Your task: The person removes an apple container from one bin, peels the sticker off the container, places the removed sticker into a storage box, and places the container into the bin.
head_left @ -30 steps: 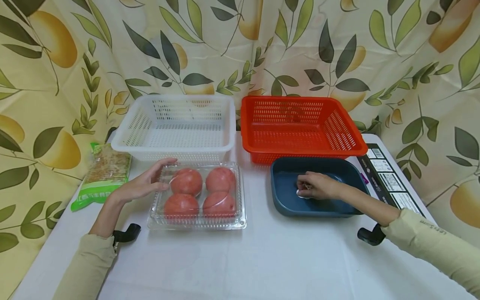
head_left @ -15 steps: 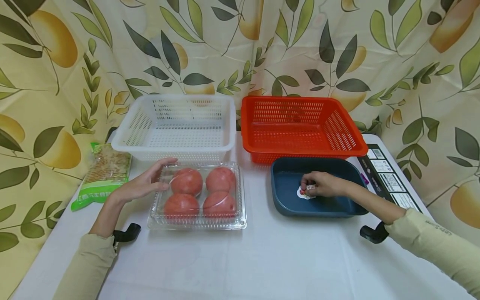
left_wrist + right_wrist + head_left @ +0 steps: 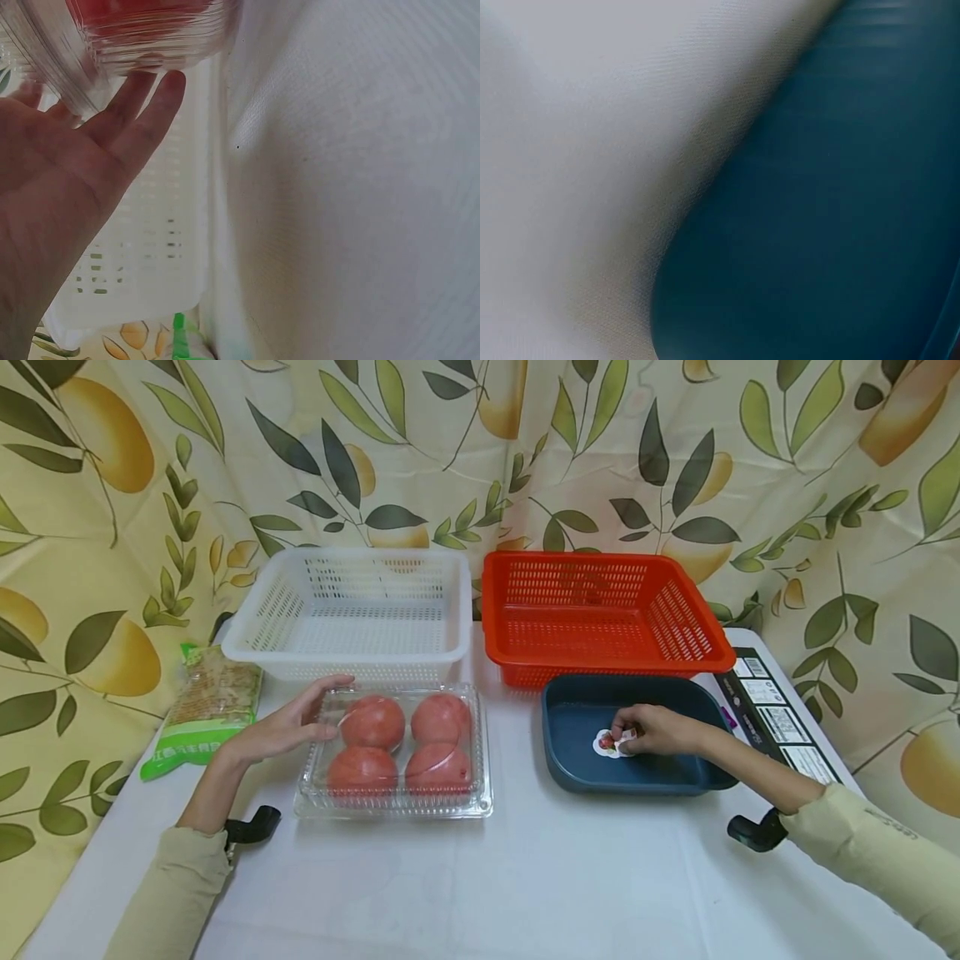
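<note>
In the head view my right hand reaches into a dark blue rectangular plastic basin. Its curled fingers pinch the right edge of a small white scalloped sticker, printed with a red picture, against the basin's floor. My left hand rests with extended fingers at the left end of a clear plastic clamshell box of several large red tomatoes. The left wrist view shows fingertips touching the ridged side of the box. Only the basin's outer wall and tablecloth appear in the right wrist view.
A white perforated basket stands behind the clamshell, a red one behind the basin. At the far left lies a green and clear food bag. A flat black-and-white printed box lies right of the basin, on the white-clothed table.
My right hand has moved slightly right inside the basin, drawing along the sticker's edge, so more of the sticker shows. The left hand and the tomato box have stayed put.
</note>
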{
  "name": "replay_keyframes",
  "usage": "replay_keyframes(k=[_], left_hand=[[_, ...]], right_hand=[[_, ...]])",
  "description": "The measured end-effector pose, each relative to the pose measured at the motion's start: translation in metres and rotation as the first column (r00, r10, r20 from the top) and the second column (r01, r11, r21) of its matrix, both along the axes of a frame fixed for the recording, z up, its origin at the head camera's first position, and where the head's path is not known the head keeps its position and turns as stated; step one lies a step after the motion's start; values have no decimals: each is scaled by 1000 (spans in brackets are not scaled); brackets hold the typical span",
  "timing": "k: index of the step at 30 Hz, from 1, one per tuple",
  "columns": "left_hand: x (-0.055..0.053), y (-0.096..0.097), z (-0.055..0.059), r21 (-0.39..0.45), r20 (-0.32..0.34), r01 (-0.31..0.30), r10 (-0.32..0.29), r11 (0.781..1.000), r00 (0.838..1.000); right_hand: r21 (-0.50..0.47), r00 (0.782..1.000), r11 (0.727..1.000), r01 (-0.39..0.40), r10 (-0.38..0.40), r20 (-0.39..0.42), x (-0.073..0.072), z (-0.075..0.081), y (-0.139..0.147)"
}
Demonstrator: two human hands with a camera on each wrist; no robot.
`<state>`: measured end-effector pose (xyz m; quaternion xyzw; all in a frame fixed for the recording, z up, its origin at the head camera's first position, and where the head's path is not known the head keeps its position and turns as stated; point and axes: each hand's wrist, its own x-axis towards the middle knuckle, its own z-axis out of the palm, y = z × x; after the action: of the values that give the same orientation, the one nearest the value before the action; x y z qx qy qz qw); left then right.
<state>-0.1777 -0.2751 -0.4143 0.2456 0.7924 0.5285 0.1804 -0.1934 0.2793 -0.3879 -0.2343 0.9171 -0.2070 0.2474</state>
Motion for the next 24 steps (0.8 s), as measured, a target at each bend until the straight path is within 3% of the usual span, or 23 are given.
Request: replay_keyframes(k=[24], left_hand=[[0, -1, 3, 2, 9, 2, -2, 1000, 1000]], right_hand=[[-15, 998, 998, 58, -57, 11, 5, 0, 15]])
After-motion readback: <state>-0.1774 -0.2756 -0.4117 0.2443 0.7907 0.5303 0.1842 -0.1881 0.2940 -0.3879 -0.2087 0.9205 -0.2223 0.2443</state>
